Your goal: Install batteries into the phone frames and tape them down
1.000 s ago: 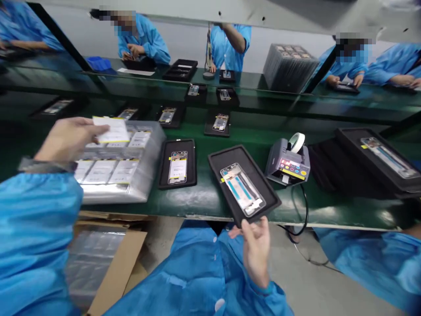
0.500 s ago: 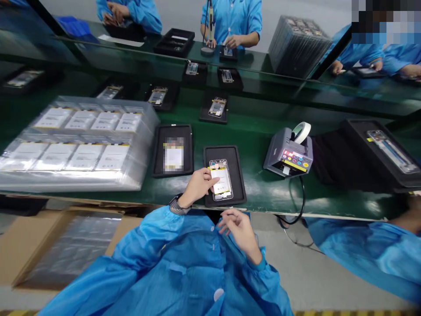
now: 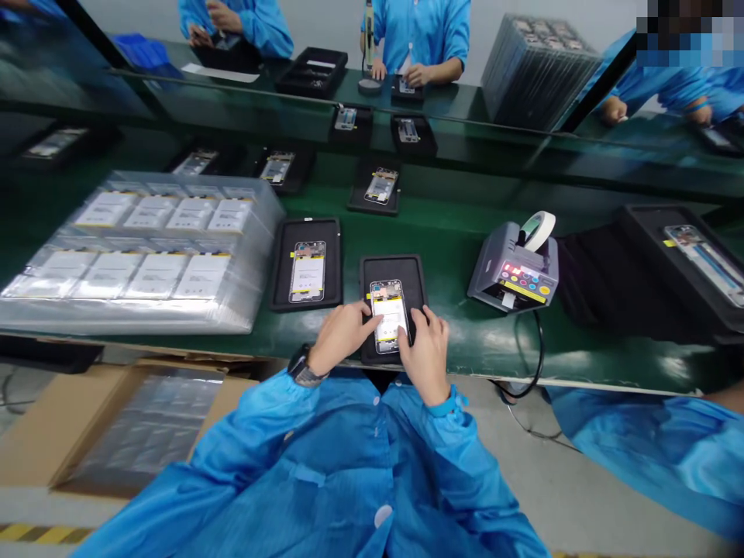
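Green workbench (image 3: 459, 345) on an indoor assembly line, co-workers in blue smocks (image 3: 419, 35) along the far side. White battery (image 3: 391, 316) lay inside a phone frame (image 3: 386, 290), which sat in a black tray (image 3: 410, 267) at the bench's near edge. Left hand (image 3: 344, 333): fingers loosely bent at the tray's left side, thumb reaching onto the battery. Right hand (image 3: 427, 353): fingers spread by the tray's right edge, thumb at the frame's lower right side. No clear pinch from either. Could not tell if the battery was fully seated.

Risks, as judged: uneven thumb pressure could have set the battery crooked or flexed it; a knock from either hand could have shifted the frame; a pull toward the body could have tipped the tray off the edge.

Surface: second black tray (image 3: 334, 275) just left, with a similar frame and battery; clear plastic battery trays (image 3: 249, 283) stacked farther left; tape dispenser (image 3: 511, 267) to the right, cord (image 3: 542, 353) running over the near edge. Room: cardboard box (image 3: 87, 411) on the floor at left, tall tray stack (image 3: 523, 81) beyond, pale wall behind.
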`<state>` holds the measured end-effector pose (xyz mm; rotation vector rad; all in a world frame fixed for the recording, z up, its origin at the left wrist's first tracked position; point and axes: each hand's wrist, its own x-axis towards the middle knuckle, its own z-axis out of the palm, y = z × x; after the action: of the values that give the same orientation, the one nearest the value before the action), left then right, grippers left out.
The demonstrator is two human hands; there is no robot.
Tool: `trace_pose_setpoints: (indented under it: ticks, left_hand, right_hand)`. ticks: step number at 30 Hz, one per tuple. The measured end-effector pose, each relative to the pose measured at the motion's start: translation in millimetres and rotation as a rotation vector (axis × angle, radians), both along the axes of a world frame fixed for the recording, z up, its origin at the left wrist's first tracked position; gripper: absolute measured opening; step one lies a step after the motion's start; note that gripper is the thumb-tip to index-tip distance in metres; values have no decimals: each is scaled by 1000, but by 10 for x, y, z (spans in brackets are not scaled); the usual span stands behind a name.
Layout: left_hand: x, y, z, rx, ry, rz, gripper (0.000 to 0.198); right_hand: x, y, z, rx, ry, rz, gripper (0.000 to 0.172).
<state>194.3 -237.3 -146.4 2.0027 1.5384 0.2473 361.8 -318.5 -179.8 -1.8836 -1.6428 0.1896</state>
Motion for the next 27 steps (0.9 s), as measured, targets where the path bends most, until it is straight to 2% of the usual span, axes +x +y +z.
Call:
trace_pose_setpoints:
  ticks: [2,5,7,10,12,15,17,20,22,27]
  left_hand:
    - [-60,-101,-66,-162,-194,44,44]
    - [-110,-201,-114,-433,-543,88,66]
    - [-120,-214,-108,-569,-727,185,69]
    - [-112,-186,-89,-717,-941,299,59]
    - [-89,-158,-73,-722,-1029,305,50]
    - [-11,-114,-9,-515,-1056,319,41]
    - [65,-90,56,-452,-1077,276,42]
    - [187,-88,131,-574,-1160,194,46]
    - [253,-128,145,-635,-1197,176,44]
    - [325,-303,168,-571,-1203,154,37]
  right_hand:
    - [-152,2,-49,20,20,14,37]
    - [-309,-44,-65,69,225,-45,36]
    - [-353,-46,-51,110,437,-123,35]
    - [-353,20,-28,161,771,-206,42]
    - [-331,68,-8,168,971,-190,48]
    - [-303,67,70,151,1229,-101,58]
    - [-304,11,163,148,1316,-54,64]
    - [-315,-85,327,153,1316,-18,66]
    - [-305,-121,421,152,1287,-7,62]
    - [-214,-140,548,154,1108,-29,33]
